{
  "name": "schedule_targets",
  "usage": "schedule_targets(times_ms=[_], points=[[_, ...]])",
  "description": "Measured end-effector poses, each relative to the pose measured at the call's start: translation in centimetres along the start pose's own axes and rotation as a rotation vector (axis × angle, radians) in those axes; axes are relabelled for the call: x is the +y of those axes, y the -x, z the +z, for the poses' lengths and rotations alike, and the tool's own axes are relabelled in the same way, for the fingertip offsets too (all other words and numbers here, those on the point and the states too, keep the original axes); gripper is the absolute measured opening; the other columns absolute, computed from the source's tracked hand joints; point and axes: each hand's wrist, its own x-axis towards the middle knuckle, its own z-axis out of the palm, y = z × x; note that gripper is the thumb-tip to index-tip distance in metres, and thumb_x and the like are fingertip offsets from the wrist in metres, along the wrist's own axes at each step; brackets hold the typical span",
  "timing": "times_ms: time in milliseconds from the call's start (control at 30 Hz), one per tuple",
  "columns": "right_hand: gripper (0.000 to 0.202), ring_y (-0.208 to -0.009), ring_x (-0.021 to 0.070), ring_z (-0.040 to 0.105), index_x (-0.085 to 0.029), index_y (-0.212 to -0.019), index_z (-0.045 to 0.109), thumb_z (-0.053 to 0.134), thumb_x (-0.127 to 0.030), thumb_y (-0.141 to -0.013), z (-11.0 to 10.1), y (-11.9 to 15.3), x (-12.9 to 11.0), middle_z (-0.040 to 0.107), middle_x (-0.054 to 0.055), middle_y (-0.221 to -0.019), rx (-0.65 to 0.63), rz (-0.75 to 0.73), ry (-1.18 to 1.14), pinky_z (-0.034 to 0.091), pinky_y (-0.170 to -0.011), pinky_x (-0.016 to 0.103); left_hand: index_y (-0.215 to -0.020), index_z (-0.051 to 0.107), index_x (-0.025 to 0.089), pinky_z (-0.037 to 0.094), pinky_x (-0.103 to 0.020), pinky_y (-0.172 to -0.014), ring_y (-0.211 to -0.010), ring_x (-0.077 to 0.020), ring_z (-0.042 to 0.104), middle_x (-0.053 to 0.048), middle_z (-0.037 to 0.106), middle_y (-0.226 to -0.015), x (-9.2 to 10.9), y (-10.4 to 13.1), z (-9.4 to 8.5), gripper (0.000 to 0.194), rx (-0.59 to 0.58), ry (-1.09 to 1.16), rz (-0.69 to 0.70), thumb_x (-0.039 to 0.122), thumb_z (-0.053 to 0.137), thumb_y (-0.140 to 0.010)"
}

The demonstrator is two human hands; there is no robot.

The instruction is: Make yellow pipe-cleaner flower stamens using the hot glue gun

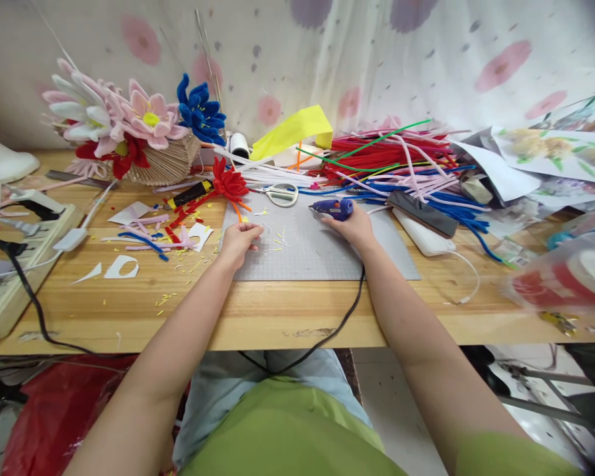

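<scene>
Wooden table (277, 307), floral curtain (426, 73); right hand (356, 229) clamped round glue gun (336, 209), left hand (238, 242) pinched.

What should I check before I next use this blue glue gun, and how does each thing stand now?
1. Blue glue gun gripped: ok, in the right hand.
2. Nozzle away from the left hand: ok, a gap shows.
3. Nozzle heated: cannot tell.
4. Grey mat free of loose strips: not ok, yellow and white ones lie on it.
5. Black cord tidy: not ok, it hangs past the table's near edge.
</scene>
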Motion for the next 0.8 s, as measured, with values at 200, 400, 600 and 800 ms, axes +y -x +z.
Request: schedule_targets(times_ms=[200,400,600,800], points=[[0.076,-0.109,0.0270,0.051,-0.021,-0.127,0.037,0.072,-0.042,-0.063,-1.8,0.6,-2.0,0.053,0.014,-0.119,0.302,-0.300,-0.076,0.040,-0.092,0.049,-0.057,0.056,0.014,0.027,-0.014,-0.037,-0.054,-0.0058,0.047,0.000,0.056,-0.063,0.0,-0.1,0.1,0.024,0.013,0.069,0.036,0.023,0.073,-0.044],[0.049,-0.079,0.0168,0.061,-0.020,-0.117,0.042,0.062,-0.026,-0.073,1.3,2.7,-7.0,0.063,0.002,-0.084,-0.132,-0.328,-0.238,0.048,-0.077,0.036,-0.053,0.055,0.012,0.024,-0.014,-0.037,-0.055,-0.0040,0.046,-0.002,0.059,-0.074,0.2,0.5,0.5,0.023,-0.055,0.151,-0.001,0.020,0.073,-0.041],[0.062,-0.069,0.0127,0.061,-0.020,-0.117,0.038,0.070,-0.022,-0.064,6.9,4.1,-9.3,0.064,-0.002,-0.077,-0.569,-0.206,-0.438,0.047,-0.068,0.027,-0.052,0.055,0.012,0.024,-0.015,-0.037,-0.053,-0.0036,0.045,-0.003,0.060,-0.076,0.3,0.7,0.3,0.021,-0.085,0.163,-0.038,0.017,0.072,-0.040],[0.043,-0.058,0.0104,0.056,-0.021,-0.106,0.043,0.063,-0.020,-0.068,7.7,3.7,-8.9,0.057,-0.008,-0.062,-0.470,-0.176,-0.492,0.041,-0.060,0.024,-0.064,0.061,0.012,0.028,-0.015,-0.036,-0.059,-0.0083,0.051,-0.005,0.060,-0.073,0.0,0.7,0.2,0.033,-0.139,0.032,-0.024,0.033,0.079,-0.047]])
